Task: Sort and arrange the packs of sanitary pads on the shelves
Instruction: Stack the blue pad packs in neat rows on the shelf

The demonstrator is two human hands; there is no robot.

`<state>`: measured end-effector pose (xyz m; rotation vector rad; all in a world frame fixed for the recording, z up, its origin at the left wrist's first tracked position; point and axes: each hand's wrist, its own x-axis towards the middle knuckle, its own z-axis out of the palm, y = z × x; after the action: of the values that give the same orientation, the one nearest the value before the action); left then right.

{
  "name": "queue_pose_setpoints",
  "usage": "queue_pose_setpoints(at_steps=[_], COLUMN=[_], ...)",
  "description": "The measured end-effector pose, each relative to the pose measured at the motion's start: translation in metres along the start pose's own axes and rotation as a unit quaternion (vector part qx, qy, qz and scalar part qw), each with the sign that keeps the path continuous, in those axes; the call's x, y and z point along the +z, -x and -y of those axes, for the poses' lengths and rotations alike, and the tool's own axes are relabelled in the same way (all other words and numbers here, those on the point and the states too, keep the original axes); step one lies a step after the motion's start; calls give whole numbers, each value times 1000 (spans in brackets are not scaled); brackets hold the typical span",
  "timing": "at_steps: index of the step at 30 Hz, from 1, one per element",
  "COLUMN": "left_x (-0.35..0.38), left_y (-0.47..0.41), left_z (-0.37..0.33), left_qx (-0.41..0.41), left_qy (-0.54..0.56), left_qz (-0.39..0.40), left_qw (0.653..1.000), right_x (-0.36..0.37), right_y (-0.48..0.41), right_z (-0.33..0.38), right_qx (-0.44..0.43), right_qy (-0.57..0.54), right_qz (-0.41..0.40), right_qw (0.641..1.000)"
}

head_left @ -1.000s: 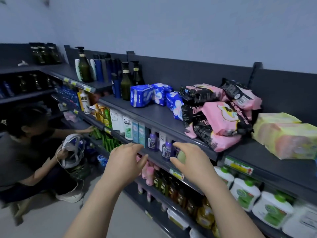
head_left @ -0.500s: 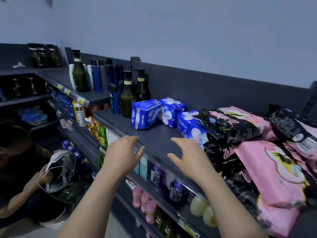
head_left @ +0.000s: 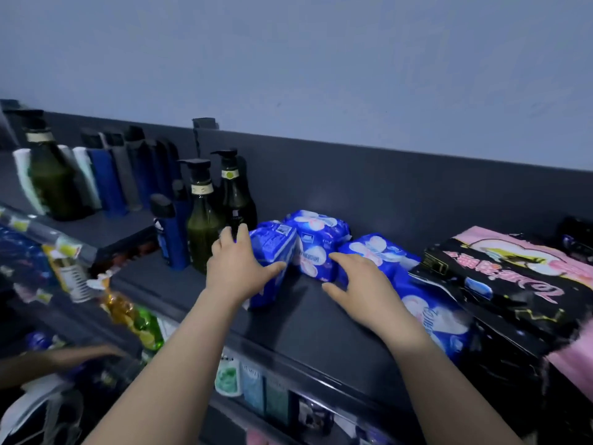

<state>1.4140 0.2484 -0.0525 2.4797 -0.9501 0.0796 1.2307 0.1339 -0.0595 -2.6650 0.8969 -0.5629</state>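
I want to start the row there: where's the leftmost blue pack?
Head view, mid top shelf: the leftmost blue pack sits just right of the green pump bottles, gripped by the left hand, a second blue pack against its right side.

A plain pale wall (head_left: 288, 59) is seen above a dark back panel (head_left: 385, 194). Dark shelves (head_left: 308, 319) are fitted below. Lighting is dim.
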Motion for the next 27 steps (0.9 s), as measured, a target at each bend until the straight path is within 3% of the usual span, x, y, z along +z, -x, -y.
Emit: queue_pose_setpoints(at_steps=[4, 12, 17, 20, 27], left_x=[16, 4, 1, 0, 1], left_y=[-36, -69, -71, -74, -74], left_z=[7, 59, 91, 101, 119], left_qx=[7, 128, 210, 236, 258], left_qy=[10, -16, -7, -1, 45], left_qz=[73, 54, 70, 74, 70], left_qw=[997, 990, 975, 969, 962], right_x=[8, 29, 44, 53, 60], right_y=[-34, -102, -142, -155, -163], right_z=[3, -4, -3, -5, -2], right_qx=[39, 93, 106, 127, 133], right_qy=[-4, 16, 71, 95, 151], right_qz=[-18, -29, 8, 34, 6], right_qw=[999, 995, 992, 987, 980])
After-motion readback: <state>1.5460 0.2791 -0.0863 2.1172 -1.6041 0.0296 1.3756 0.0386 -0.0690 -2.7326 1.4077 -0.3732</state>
